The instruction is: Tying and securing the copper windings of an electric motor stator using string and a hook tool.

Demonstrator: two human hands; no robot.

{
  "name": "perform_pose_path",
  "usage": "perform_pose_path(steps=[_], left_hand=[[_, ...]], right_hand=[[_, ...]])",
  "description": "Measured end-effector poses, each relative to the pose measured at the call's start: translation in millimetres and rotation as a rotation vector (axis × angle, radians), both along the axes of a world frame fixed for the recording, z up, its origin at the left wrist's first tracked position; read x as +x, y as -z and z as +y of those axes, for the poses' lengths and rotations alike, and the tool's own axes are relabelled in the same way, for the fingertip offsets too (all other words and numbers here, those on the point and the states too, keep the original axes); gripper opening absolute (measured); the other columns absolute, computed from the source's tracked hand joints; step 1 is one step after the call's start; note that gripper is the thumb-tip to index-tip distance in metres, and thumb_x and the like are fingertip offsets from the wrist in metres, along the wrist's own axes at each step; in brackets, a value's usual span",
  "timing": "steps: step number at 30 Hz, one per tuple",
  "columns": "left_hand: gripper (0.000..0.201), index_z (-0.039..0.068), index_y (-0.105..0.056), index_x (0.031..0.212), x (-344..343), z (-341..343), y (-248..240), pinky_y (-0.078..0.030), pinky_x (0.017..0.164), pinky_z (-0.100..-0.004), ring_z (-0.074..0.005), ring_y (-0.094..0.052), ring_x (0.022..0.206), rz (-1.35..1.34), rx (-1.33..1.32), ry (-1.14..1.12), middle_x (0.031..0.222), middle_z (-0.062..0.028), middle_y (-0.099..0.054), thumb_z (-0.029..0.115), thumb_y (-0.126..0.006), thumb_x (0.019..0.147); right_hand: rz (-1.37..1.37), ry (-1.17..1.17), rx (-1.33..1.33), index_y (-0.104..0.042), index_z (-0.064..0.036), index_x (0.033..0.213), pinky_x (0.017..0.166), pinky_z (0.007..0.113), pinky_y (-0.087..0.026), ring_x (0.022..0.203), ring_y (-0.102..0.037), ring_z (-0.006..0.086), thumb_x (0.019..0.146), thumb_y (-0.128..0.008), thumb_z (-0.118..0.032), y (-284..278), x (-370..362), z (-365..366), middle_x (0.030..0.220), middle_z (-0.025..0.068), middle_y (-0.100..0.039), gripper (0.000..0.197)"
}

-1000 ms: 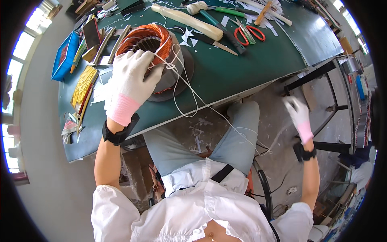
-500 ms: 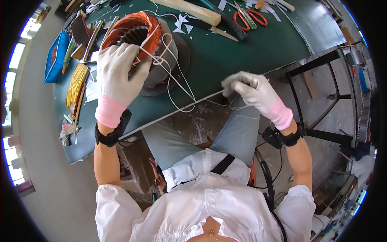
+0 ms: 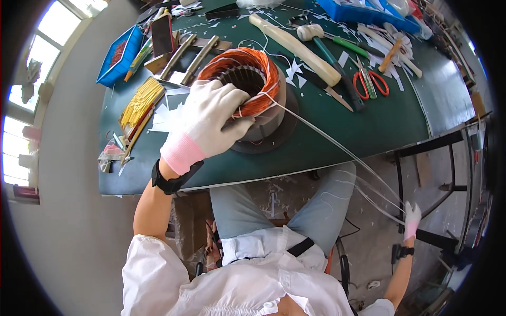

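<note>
A motor stator (image 3: 270, 73), with orange copper windings tied in white cord on top of its grey body, stands near the table's front edge. My left hand (image 3: 211, 117), in a white glove with a pink cuff, is closed over the near-left rim of the windings, thumb outside and some fingertips hidden in the bore. White cord (image 3: 343, 148) runs taut from the windings down to the right, past the table edge. Far out at arm's length, my right hand (image 3: 412, 220), gloved the same way, is closed on the cord, with looser strands hanging nearby.
On the green table (image 3: 363, 129) lie red-handled scissors (image 3: 370, 84), a wooden stick (image 3: 295, 48), a hammer (image 3: 332, 58) and a knife (image 3: 332, 95). Yellow strips (image 3: 141, 105) and a blue bin (image 3: 120, 55) sit at left. A black metal frame (image 3: 400, 184) stands right of my knees.
My right hand has swung far out to the right, drawing the looped cord straight. My left hand stays on the windings. The view has shifted, showing more of the table.
</note>
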State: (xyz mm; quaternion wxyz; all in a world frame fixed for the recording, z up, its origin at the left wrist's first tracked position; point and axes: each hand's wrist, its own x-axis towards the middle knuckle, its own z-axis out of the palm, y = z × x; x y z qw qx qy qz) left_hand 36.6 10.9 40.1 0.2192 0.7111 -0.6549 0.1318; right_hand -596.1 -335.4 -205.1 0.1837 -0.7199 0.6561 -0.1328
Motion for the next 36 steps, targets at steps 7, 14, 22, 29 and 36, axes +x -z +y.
perform_pose_path(steps=[7,14,22,29,36], left_hand=[[0.027,0.005,-0.062,0.100,-30,-8,3,-0.043,0.093,-0.0440,-0.0312,-0.057,0.098,-0.164,0.065,-0.197,0.095,-0.0110,-0.059,0.019,-0.070,0.078],[0.034,0.003,-0.054,0.112,-41,-13,26,-0.044,0.094,-0.0437,-0.0307,-0.057,0.101,-0.250,0.001,-0.334,0.108,-0.0139,-0.058,0.017,-0.065,0.083],[0.034,0.001,-0.062,0.105,-21,-14,56,-0.043,0.086,-0.0452,-0.0316,-0.057,0.089,-0.238,-0.224,-0.250,0.099,-0.0128,-0.060,0.022,-0.063,0.079],[0.030,0.003,-0.063,0.103,-21,-6,40,-0.042,0.076,-0.0417,-0.0289,-0.054,0.075,-0.212,-0.180,-0.146,0.082,-0.0097,-0.057,0.017,-0.063,0.077],[0.019,0.007,-0.062,0.085,-25,-20,28,-0.040,0.073,-0.0392,-0.0259,-0.052,0.072,-0.057,-0.206,-0.172,0.072,-0.0055,-0.055,0.014,-0.075,0.073]], right_hand=[[-0.037,-0.508,-0.226,-0.061,-0.0027,0.121,0.085,0.042,-0.051,0.098,-0.067,0.0356,0.087,-0.067,-0.012,-126,213,37,0.106,0.0220,-0.068,0.035],[-1.000,-0.849,1.006,-0.054,0.0051,0.116,0.068,0.029,-0.051,0.077,-0.061,0.0111,0.091,-0.073,-0.022,-206,453,207,0.088,0.0079,-0.066,0.041],[-1.198,-1.475,0.439,-0.064,-0.0078,0.107,0.050,0.025,-0.039,0.054,-0.048,0.0073,0.103,-0.049,-0.020,-233,496,199,0.066,0.0009,-0.047,0.020],[-1.467,-0.796,1.039,-0.056,-0.0058,0.093,0.043,0.018,-0.024,0.052,-0.032,0.0000,0.105,-0.047,-0.027,-164,467,234,0.064,-0.0072,-0.040,0.026],[-1.075,-1.233,1.452,-0.058,-0.0059,0.100,0.040,0.016,-0.021,0.047,-0.026,-0.0001,0.105,-0.046,-0.031,-227,510,108,0.079,-0.0004,-0.060,0.028]])
